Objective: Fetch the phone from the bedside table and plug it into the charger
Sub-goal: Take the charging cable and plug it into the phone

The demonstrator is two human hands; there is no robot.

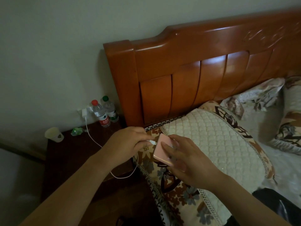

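Over the quilted pillow [211,144], the right hand [187,157] is gripping the pink phone [160,150] while the left hand [128,141], at nine o'clock of it, is pinching the white charger plug [152,142] against its end.

Pink phone [162,150] gripped in right hand [187,160], held over quilted pillow [219,144] at bed's edge. White plug [152,142] pinched in left hand [128,142], tip at phone's end; whether seated, unclear. Cable [91,136] trailing across dark worktop [73,157] up to wall charger [84,113]. Two water bottles [102,114], paper cup [54,134] near wall. Wooden headboard [195,70] behind.
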